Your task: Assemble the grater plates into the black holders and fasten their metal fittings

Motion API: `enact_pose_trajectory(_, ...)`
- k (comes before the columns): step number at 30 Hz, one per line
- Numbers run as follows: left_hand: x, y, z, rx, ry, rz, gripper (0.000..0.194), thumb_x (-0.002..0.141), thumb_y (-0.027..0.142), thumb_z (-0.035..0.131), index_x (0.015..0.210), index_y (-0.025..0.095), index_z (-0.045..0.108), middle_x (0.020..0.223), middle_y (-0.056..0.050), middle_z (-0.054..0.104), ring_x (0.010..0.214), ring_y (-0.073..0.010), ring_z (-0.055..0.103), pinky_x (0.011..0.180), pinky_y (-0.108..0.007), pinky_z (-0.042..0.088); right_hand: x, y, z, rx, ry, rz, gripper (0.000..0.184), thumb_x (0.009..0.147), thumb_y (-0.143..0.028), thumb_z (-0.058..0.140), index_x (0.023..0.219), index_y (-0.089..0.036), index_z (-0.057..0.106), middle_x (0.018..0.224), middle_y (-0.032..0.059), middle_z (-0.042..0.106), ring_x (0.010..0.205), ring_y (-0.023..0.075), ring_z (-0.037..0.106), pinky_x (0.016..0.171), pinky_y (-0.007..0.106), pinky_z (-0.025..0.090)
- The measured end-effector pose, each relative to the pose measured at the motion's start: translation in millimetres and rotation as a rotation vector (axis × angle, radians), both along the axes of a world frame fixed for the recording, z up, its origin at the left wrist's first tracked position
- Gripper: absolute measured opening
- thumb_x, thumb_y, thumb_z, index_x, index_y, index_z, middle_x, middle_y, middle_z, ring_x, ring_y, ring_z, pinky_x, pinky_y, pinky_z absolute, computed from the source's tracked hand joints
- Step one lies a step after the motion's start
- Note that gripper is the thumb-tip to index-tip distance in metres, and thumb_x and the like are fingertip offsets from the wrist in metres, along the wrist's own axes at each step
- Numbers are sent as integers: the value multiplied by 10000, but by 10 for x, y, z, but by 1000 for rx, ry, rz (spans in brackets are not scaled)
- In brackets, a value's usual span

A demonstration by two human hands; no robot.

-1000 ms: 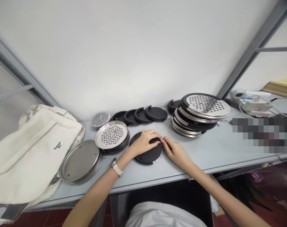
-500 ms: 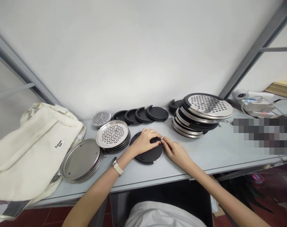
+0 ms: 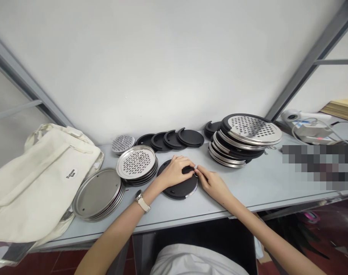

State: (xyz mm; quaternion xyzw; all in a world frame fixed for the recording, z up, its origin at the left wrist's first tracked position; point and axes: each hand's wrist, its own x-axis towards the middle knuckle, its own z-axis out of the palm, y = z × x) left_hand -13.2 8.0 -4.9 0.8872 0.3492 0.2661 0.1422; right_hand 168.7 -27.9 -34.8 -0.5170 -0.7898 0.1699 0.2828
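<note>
A round black disc (image 3: 179, 190) lies flat on the table in front of me, with a strip of shiny metal along its right edge. My left hand (image 3: 178, 170) reaches across its top, thumb and forefinger closed at the right rim. Right beside those fingertips, my right hand (image 3: 211, 180) pinches a small metal ring (image 3: 196, 173) at the disc's edge. Fingertips partly hide the ring and how it meets the disc. Left of the disc stands a stack topped by a round metal grater plate (image 3: 136, 163).
Plain metal discs (image 3: 98, 193) are stacked at left beside a cream bag (image 3: 42, 183). Several black holders (image 3: 190, 137) and a small grater plate (image 3: 122, 144) line the wall. A tall stack of graters (image 3: 252, 128) stands at right, with a white device (image 3: 305, 114) beyond.
Both hands keep nearly the same hold at the disc's right rim. The view shifts slightly; no object has visibly moved on the table.
</note>
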Motion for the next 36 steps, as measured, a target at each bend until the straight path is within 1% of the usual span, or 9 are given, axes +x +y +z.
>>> enact_pose_trajectory(3, 0, 3, -2, -8, 6, 3, 118, 845, 230, 581, 953, 203, 620, 992, -14, 652, 966, -185, 565, 895, -339, 332, -2, -14, 11, -5, 8, 4, 288, 967, -314, 302, 995, -213, 570, 750, 38, 674, 617, 191, 626, 572, 251, 385)
enact_pose_trajectory(9, 1, 0, 3, -6, -6, -19, 117, 845, 220, 584, 956, 198, 614, 991, -10, 652, 967, -175, 570, 907, -335, 333, 3, -16, -14, -2, 27, 35, 283, 967, -323, 300, 1013, -208, 555, 767, 43, 669, 615, 188, 617, 593, 255, 395)
enact_pose_trajectory(12, 1, -5, 13, -18, -15, -34, 113, 849, 202, 573, 955, 196, 610, 991, -15, 657, 971, -178, 577, 909, -338, 336, 8, -22, -22, -6, 19, 60, 281, 965, -319, 305, 1025, -204, 554, 765, 46, 670, 599, 188, 610, 579, 256, 390)
enact_pose_trajectory(19, 1, 0, 12, -15, -39, -65, 124, 851, 186, 572, 970, 195, 608, 997, -8, 662, 986, -165, 580, 910, -322, 343, 6, -47, -12, 8, 34, 77, 266, 964, -312, 312, 970, -204, 555, 758, 50, 670, 580, 178, 601, 550, 249, 369)
enact_pose_trajectory(22, -1, -6, 18, -5, -27, -64, 164, 851, 181, 575, 1010, 198, 608, 1026, -4, 667, 1002, -162, 577, 908, -321, 339, 1, -47, -11, 7, 44, 75, 256, 964, -315, 316, 938, -205, 547, 733, 40, 658, 572, 172, 590, 546, 248, 357)
enact_pose_trajectory(27, -7, -16, 24, -9, -29, -52, 233, 857, 190, 574, 1088, 212, 595, 1078, -17, 666, 1036, -181, 576, 910, -337, 321, -1, -49, -15, 0, 53, 73, 238, 961, -319, 324, 880, -211, 519, 671, 16, 620, 544, 162, 560, 539, 246, 341)
enact_pose_trajectory(36, -10, -4, 2, -20, -45, -57, 249, 856, 183, 575, 1101, 218, 595, 1094, -13, 669, 1043, -175, 585, 917, -330, 321, 0, -51, -4, -11, 69, 72, 222, 953, -318, 335, 817, -219, 480, 613, -9, 567, 504, 146, 510, 522, 238, 316)
